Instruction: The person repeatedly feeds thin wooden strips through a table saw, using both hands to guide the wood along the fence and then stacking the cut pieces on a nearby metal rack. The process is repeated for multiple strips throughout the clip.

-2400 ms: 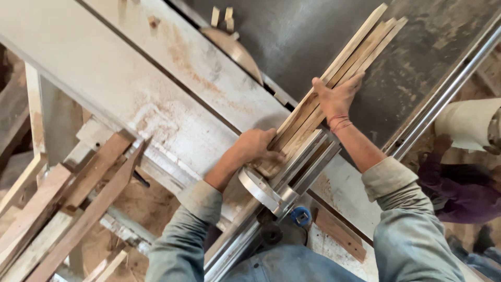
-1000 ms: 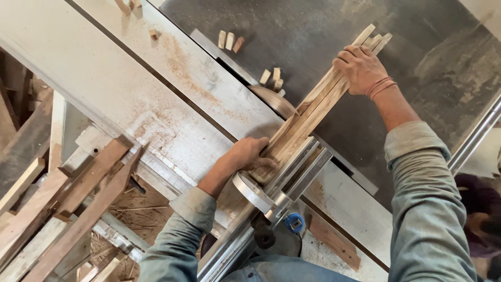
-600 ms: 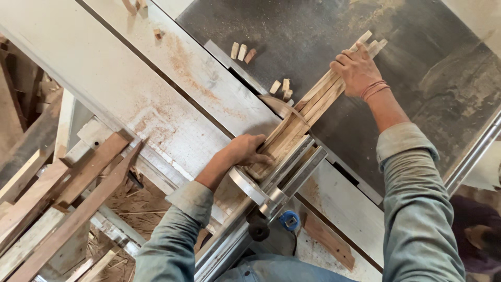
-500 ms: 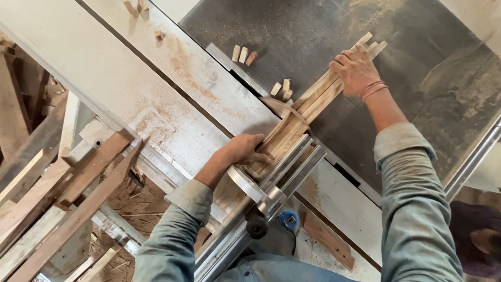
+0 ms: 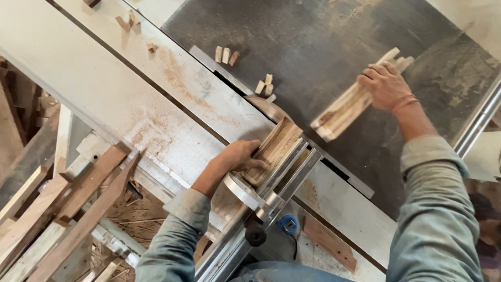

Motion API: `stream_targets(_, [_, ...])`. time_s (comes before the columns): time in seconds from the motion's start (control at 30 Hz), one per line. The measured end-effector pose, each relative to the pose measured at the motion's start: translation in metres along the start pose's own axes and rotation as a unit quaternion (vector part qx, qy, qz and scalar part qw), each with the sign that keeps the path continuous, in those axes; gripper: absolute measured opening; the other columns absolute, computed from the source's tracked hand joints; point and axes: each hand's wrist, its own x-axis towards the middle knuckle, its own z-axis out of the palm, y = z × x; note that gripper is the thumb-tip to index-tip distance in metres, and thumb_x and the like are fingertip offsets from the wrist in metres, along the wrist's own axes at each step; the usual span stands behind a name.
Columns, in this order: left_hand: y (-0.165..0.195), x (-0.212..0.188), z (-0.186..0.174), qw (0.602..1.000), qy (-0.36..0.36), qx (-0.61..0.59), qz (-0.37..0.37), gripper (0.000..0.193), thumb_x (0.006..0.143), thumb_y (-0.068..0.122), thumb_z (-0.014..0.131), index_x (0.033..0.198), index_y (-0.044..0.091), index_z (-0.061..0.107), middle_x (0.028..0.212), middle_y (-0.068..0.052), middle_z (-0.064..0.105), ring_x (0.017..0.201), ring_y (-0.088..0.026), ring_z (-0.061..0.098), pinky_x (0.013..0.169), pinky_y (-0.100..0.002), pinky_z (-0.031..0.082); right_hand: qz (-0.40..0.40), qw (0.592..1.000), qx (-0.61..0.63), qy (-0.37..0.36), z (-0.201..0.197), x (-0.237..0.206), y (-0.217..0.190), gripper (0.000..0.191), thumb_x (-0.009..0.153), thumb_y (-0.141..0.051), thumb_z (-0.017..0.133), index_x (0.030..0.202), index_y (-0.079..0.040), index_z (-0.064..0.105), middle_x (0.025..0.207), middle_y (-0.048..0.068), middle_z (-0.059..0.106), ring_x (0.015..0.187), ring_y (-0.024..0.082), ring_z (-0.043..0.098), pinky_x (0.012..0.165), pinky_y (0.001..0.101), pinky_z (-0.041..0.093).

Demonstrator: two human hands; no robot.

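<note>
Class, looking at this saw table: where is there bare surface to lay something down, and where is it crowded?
Bare: the dark table beyond the offcut blocks, and the pale bed far left. Crowded: around the blade, left hand and right hand.

The worktop [image 5: 94,89] is a pale metal machine table, dusted with sawdust and crossed by a dark diagonal groove. Adjoining it is a dark grey metal surface [image 5: 323,47], scuffed and dusty. A round metal rail [image 5: 480,125] runs along the right edge. Below left, rough timber planks [image 5: 62,209] lean in a stack over a floor littered with wood shavings [image 5: 133,214]. Lighting is even daylight, with no hard shadows.
</note>
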Motion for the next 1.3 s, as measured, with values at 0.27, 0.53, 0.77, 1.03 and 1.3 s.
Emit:
stream_targets(0.27, [-0.007, 0.006, -0.001, 1.000, 0.009, 0.009, 0.004, 0.069, 0.073, 0.068, 0.079, 0.099, 0.007, 0.061, 0.091, -0.019, 0.074, 0.090, -0.039, 0.071, 0.080, -0.050, 0.054, 0.008, 0.995, -0.096, -0.027, -0.008, -0.017, 0.014, 0.051, 0.083, -0.019, 0.064, 0.134, -0.020, 0.063, 0.142, 0.003, 0.062, 0.149, 0.022, 0.046, 0.128, 0.0418, 0.030])
stream_targets(0.53, [0.001, 0.000, -0.008, 1.000, 0.017, 0.018, -0.005, 0.064, 0.072, 0.065, 0.081, 0.095, 0.007, 0.065, 0.090, -0.017, 0.074, 0.089, -0.039, 0.070, 0.079, -0.050, 0.054, 0.244, 0.944, 0.220, 0.019, -0.037, -0.030, -0.079, 0.031, 0.093, -0.014, 0.069, 0.123, -0.005, 0.069, 0.129, 0.013, 0.069, 0.125, 0.030, 0.064, 0.113, 0.0422, 0.050])
stream_targets(0.77, [0.008, -0.012, -0.009, 0.998, 0.051, 0.005, 0.030, 0.059, 0.075, 0.056, 0.082, 0.099, 0.005, 0.066, 0.091, -0.017, 0.073, 0.088, -0.038, 0.070, 0.077, -0.049, 0.054, 0.243, 0.701, 0.666, -0.077, -0.064, -0.012, -0.211, 0.047, 0.099, -0.038, 0.063, 0.133, -0.006, 0.065, 0.118, 0.013, 0.073, 0.108, 0.023, 0.069, 0.092, 0.0326, 0.056])
stream_targets(1.03, [-0.004, -0.044, -0.037, 0.977, -0.015, -0.194, 0.086, 0.046, 0.087, 0.046, 0.072, 0.103, 0.003, 0.073, 0.085, -0.007, 0.067, 0.077, -0.019, 0.066, 0.066, -0.035, 0.054, 0.236, 0.679, 0.674, 0.172, -0.124, 0.006, -0.262, 0.053, 0.081, -0.025, 0.091, 0.117, 0.001, 0.062, 0.117, 0.017, 0.063, 0.104, 0.019, 0.063, 0.089, 0.0319, 0.056])
stream_targets(1.3, [0.011, -0.060, -0.043, 0.975, -0.040, -0.216, 0.041, 0.055, 0.088, 0.048, 0.066, 0.119, 0.003, 0.076, 0.108, -0.011, 0.068, 0.090, -0.023, 0.066, 0.076, -0.039, 0.054, 0.254, 0.528, 0.768, 0.260, -0.163, 0.009, -0.287, 0.040, 0.082, -0.010, 0.087, 0.117, -0.002, 0.070, 0.123, 0.012, 0.074, 0.103, 0.013, 0.069, 0.091, 0.0258, 0.060])
